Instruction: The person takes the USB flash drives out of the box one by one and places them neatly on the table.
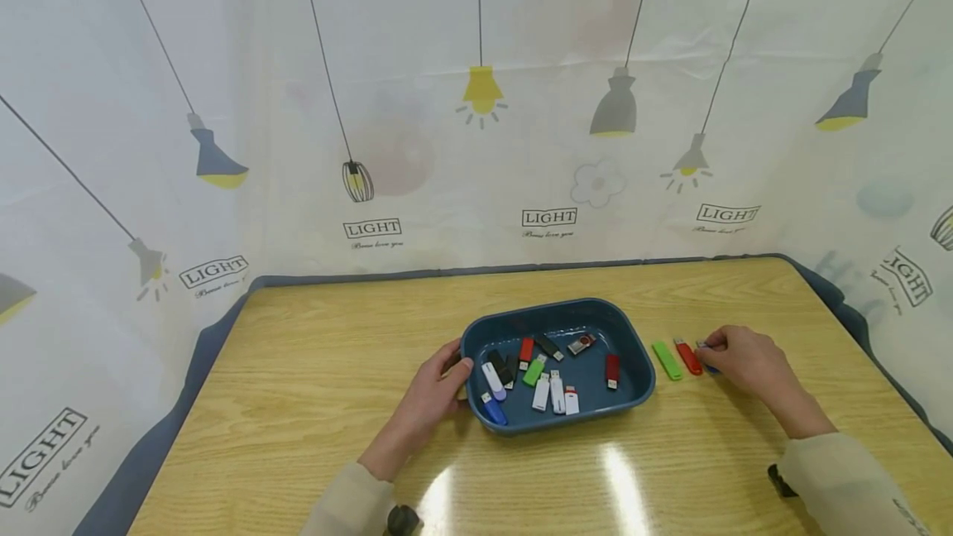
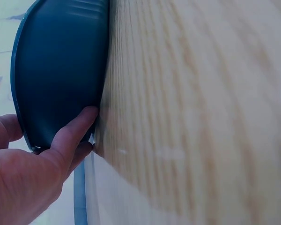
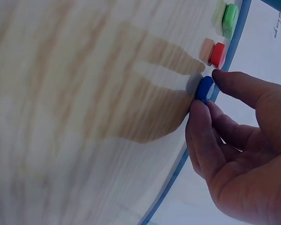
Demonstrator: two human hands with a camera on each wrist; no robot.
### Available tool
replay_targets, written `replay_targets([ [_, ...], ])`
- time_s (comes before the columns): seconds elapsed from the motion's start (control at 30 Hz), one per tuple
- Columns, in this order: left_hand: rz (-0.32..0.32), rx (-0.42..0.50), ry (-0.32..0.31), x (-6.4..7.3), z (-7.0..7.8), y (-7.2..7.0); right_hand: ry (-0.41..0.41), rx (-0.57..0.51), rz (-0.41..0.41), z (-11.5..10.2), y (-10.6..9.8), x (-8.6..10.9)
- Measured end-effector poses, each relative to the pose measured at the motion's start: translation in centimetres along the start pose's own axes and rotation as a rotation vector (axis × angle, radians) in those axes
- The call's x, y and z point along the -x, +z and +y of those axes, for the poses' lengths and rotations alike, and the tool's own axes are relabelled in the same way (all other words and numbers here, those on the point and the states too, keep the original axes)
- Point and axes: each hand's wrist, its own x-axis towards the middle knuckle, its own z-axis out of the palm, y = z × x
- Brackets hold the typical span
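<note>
Left hand is gripping the tray at its left end | right hand is pinching a blue USB stick right of the tray, past a green stick and red stick | "LIGHT" is showing on the curtain behind the tray
</note>
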Motion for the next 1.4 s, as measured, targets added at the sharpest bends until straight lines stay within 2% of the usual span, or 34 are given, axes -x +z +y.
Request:
replay_targets([
  [0.7, 0.009, 0.016, 0.003, -0.1, 0.0, 0.0, -0.027, -0.015, 0.003, 0.1, -0.2, 0.4],
  [1.0, 0.002, 0.020, 0.008, -0.2, -0.2, -0.1, -0.020, -0.008, 0.006, -0.2, -0.7, 1.2],
  [1.2, 0.006, 0.015, 0.009, -0.2, -0.2, 0.0, -0.076, -0.027, 0.087, -2.1, -1.1, 2.0],
  [1.4, 0.015, -0.012, 0.011, 0.0, 0.1, 0.0, -0.150, -0.054, 0.166, -5.9, -1.9, 2.8],
])
